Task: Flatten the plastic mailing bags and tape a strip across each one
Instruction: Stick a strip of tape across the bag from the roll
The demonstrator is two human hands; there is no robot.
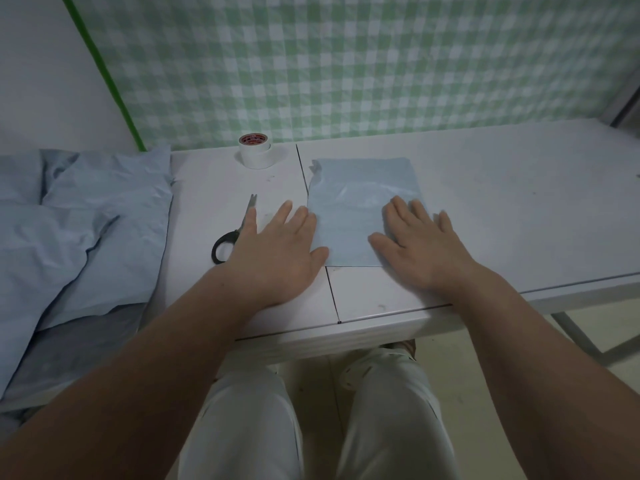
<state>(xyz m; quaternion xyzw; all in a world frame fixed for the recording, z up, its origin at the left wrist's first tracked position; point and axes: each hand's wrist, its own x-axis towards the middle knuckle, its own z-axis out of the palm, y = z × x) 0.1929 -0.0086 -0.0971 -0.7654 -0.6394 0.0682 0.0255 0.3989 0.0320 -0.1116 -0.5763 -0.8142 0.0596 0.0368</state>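
A light blue plastic mailing bag (353,202) lies flat on the white table (502,209), its far left corner crumpled. My left hand (280,251) lies flat with straight fingers at the bag's left edge, the thumb on the bag. My right hand (419,244) presses flat on the bag's right part, fingers spread. A roll of white tape (255,150) stands at the back of the table, left of the bag. Scissors (232,233) with black handles lie left of my left hand, partly under its fingers.
A pile of larger light blue mailing bags (79,230) lies at the left, over the table's left end. A green checked cloth (346,64) hangs behind the table. The table's front edge (381,323) runs above my knees.
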